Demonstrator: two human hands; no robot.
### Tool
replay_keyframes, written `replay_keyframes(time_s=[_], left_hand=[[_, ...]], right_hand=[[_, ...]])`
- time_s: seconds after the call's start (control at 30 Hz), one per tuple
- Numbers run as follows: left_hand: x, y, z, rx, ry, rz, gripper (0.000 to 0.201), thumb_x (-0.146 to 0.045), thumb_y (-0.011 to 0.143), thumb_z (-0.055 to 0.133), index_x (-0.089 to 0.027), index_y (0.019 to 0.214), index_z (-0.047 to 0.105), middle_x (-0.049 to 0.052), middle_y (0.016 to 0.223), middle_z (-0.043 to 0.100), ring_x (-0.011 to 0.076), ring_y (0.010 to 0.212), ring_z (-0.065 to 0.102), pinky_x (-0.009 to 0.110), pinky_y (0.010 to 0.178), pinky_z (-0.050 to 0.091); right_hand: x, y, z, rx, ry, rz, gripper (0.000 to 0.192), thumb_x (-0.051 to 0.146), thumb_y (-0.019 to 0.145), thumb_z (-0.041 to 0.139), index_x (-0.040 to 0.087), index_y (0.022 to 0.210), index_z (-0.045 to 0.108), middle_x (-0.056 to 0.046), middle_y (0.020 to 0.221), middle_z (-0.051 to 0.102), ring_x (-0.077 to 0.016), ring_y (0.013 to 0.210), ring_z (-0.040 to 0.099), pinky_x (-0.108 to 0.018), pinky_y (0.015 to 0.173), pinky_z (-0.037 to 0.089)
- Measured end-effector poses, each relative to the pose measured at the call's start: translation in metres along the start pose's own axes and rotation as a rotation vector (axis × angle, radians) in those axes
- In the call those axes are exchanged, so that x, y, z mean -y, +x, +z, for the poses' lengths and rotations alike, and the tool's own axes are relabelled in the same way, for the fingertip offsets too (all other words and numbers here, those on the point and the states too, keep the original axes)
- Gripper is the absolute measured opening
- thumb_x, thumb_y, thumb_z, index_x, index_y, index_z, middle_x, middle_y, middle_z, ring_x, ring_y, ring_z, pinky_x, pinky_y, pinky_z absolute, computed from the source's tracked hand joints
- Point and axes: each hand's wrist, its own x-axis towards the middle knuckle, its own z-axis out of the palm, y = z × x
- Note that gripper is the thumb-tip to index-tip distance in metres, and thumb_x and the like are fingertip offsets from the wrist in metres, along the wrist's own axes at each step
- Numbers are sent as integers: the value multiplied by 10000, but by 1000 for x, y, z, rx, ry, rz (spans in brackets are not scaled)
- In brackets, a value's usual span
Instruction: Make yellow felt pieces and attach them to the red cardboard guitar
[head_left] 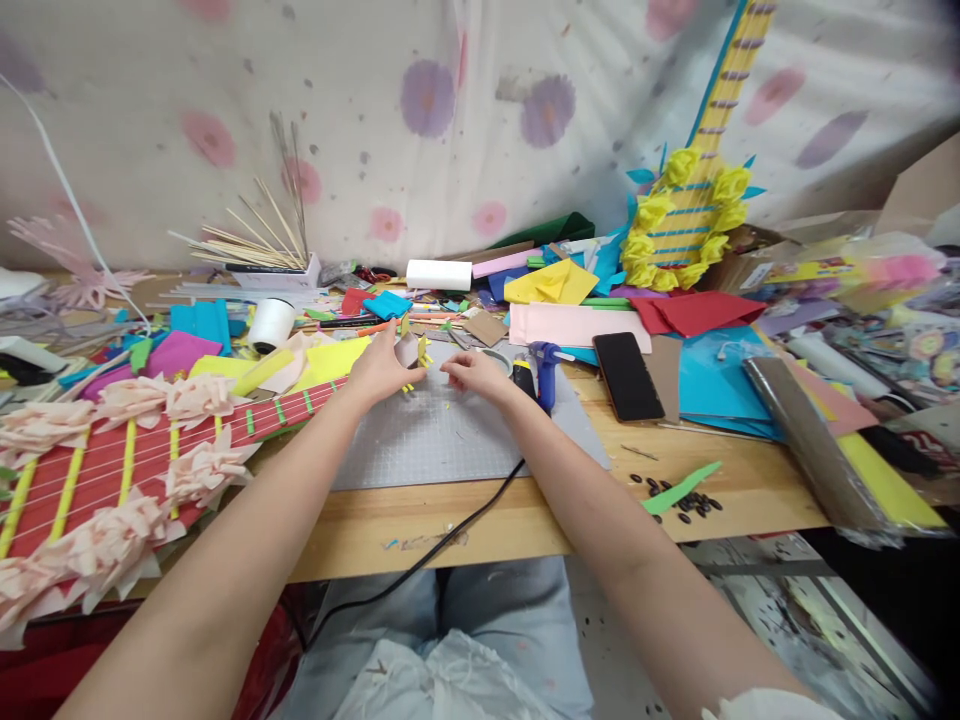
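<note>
Yellow-and-pale paper piece (417, 352), pinched upright between the fingers of the left hand (381, 368) over the far edge of the grey cutting mat (442, 430). The right hand (474, 372), loosely curled, is rested on the mat just beside it; whether anything is held there cannot be told. A light pinch is judged best, so the paper is not crushed. Its long axis is roughly vertical, top pointing away from the wooden table (750, 490). A glue gun (544, 365) lies near.
</note>
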Motion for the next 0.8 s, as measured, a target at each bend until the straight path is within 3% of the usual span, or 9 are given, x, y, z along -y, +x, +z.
replay_keyframes(time_s=[0.17,0.43,0.8], left_hand=[[0,1,12,-39,39,25,1092,-532,536,687,-160,1399,131,159,1389,348,293,1232,387,370,956,354],[0,1,15,-54,22,12,1010,-506,577,676,-213,1389,150,129,1313,453,272,1180,452,350,889,409],[-1,0,10,-35,-20,15,940,-410,585,686,-202,1366,207,109,1310,468,254,1175,464,348,915,396]], right_hand=[[-2,-1,11,-65,19,-118,235,365,775,511,144,780,590,13,649,590,-57,538,495,-162,522,375],[7,4,13,-178,-220,-233,225,326,787,481,156,763,628,0,688,608,-89,611,507,-196,587,351],[18,-2,7,-175,-437,-228,215,286,825,451,184,851,638,-19,781,647,-118,678,535,-208,623,346]])
